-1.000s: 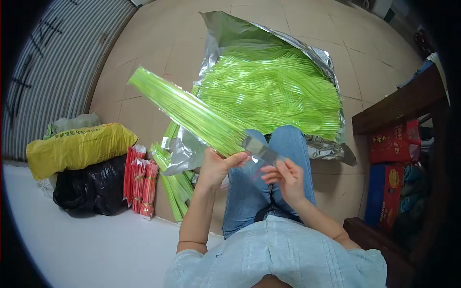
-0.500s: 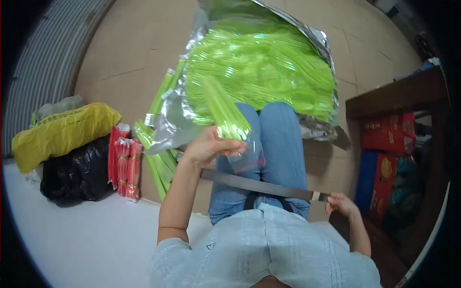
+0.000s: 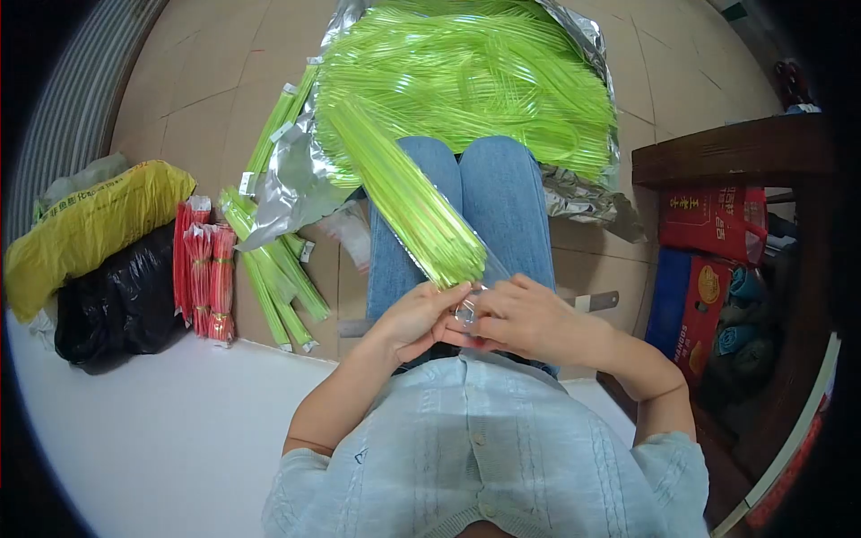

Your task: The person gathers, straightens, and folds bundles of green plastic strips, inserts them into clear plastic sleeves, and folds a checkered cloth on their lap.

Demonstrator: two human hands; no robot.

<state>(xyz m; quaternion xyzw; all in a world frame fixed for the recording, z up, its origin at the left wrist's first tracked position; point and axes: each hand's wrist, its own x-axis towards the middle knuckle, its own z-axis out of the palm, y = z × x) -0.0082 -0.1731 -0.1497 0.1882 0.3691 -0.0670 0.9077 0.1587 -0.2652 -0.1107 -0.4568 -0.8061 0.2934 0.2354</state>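
Green packet (image 3: 411, 199), just one, is held by two hands (image 3: 535, 320).

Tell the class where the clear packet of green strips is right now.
In the head view, the clear packet of green strips is just left of middle, slanting over the jeans, its near end at the left hand and right hand.

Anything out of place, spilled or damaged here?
Nothing looks clearly spilled or damaged. Slightly odd: a metal strip sticks out on both sides of the jeans, its middle hidden. The green packs on the floor lie at crossing angles, unlike the neatly aligned red bundles.
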